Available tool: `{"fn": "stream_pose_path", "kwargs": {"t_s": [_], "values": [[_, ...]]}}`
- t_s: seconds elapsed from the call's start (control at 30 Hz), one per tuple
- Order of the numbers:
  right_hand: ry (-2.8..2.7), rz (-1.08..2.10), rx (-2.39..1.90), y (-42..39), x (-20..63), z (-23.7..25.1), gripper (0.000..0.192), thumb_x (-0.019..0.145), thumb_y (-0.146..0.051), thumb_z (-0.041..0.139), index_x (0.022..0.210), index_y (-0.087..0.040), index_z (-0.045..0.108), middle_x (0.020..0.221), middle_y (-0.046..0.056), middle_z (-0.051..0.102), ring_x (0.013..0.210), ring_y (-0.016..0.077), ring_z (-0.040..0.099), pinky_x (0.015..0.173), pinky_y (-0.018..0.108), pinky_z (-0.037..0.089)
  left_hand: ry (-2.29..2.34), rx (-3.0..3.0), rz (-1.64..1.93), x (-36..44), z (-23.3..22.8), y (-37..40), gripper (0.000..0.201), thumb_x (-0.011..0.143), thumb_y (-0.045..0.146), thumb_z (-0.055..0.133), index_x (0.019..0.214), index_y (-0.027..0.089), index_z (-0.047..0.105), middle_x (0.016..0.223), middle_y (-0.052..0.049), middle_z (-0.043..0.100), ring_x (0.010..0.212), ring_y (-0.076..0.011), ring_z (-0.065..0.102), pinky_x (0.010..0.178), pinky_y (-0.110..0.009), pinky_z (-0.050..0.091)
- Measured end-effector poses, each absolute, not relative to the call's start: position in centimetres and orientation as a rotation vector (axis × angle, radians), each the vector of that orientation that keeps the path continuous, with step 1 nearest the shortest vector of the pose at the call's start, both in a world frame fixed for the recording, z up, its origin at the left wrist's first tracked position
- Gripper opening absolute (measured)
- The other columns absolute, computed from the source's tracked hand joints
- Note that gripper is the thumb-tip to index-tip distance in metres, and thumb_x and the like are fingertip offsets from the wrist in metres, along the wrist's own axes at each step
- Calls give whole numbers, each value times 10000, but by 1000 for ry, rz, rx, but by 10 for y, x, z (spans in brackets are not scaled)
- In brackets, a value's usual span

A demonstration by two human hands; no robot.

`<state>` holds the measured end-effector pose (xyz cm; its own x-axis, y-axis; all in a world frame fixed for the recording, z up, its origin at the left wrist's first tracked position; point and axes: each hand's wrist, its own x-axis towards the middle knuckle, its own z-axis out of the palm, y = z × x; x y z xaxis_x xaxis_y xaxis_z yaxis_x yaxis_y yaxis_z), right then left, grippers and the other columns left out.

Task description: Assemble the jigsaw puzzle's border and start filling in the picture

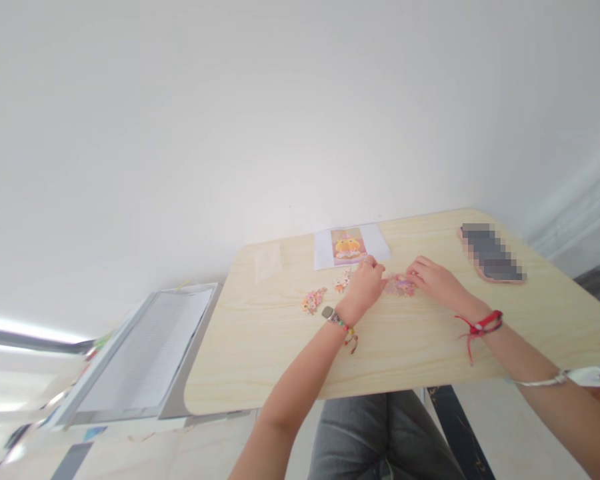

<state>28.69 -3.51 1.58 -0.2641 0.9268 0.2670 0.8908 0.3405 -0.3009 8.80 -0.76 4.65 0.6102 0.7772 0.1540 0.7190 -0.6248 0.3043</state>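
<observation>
Small jigsaw puzzle pieces lie on the wooden table in loose groups. A pink and purple pile [400,285] sits between my hands, an orange and pink pile [312,302] is to the left, and a paler group [341,283] is partly hidden behind my left hand. My left hand [364,285] is closed, its fingers curled together just left of the pink and purple pile; whatever is in them is hidden. With fingertips pinched, my right hand [434,283] touches the right edge of that pile; a piece between them is too small to make out.
A white sheet with a printed yellow and pink picture [349,247] lies behind the left hand. A small clear sheet [267,262] is at the back left, a phone [491,253] at the right. Papers on a grey stand [147,353] adjoin the table's left side; a wall rises behind.
</observation>
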Motion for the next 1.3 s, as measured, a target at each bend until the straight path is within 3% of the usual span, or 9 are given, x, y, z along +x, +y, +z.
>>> {"fn": "stream_pose_path", "kwargs": {"t_s": [0.27,0.47,0.8,1.3], "values": [[-2304,208,-1514,-50,238,28,182,878,-230,435,845,-194,610,872,60,574,794,181,577,704,304,450,1499,2551,435,22,44,-22,147,824,127,516,954,141,584,1003,-88,480,983,-210,492,867,-355,463],[-2383,180,-1736,-50,210,24,183,849,-179,490,966,-180,630,942,83,568,827,200,575,653,276,416,1534,2520,345,13,37,-34,160,809,144,558,967,157,585,1011,-78,481,1010,-215,483,841,-352,478],[-2404,220,-1801,-45,211,29,199,894,-223,446,882,-158,634,943,70,571,826,169,579,702,256,388,1402,2570,328,36,27,-32,154,802,130,566,951,164,590,1019,-70,484,1007,-203,478,855,-331,474],[-2448,41,-1884,-48,199,31,241,906,-225,397,893,-166,631,952,75,582,796,192,569,620,280,369,1392,2583,319,45,26,-26,205,815,134,562,1014,179,582,1021,-64,489,990,-190,490,815,-295,476]]}}
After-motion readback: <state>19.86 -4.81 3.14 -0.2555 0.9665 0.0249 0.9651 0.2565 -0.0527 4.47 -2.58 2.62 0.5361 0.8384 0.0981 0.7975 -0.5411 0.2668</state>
